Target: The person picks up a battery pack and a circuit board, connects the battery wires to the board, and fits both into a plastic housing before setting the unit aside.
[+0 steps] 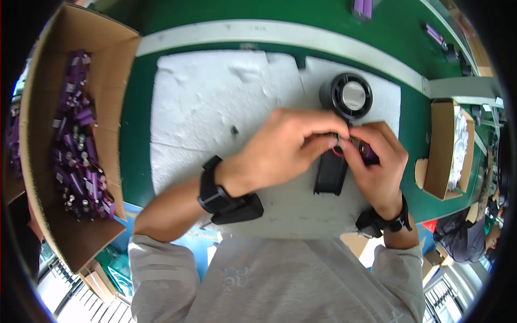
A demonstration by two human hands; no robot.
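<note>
My left hand (283, 148) and my right hand (379, 161) meet over a white foam mat (215, 118). Together they pinch a small assembly: a black rectangular part (330, 175) hangs below my fingers, a red wire (337, 152) shows between the fingertips, and a purple cylindrical cell (369, 155) lies in my right palm. A round black speaker (347, 96) with a silvery centre lies on the mat just beyond my fingers. Both wrists wear black bands.
A large cardboard box (40, 134) at the left holds several purple cells. A smaller cardboard box (447, 151) with white material stands at the right. More purple cells (362, 8) lie on the green table at the far edge. A black block (239, 211) rests under my left wrist.
</note>
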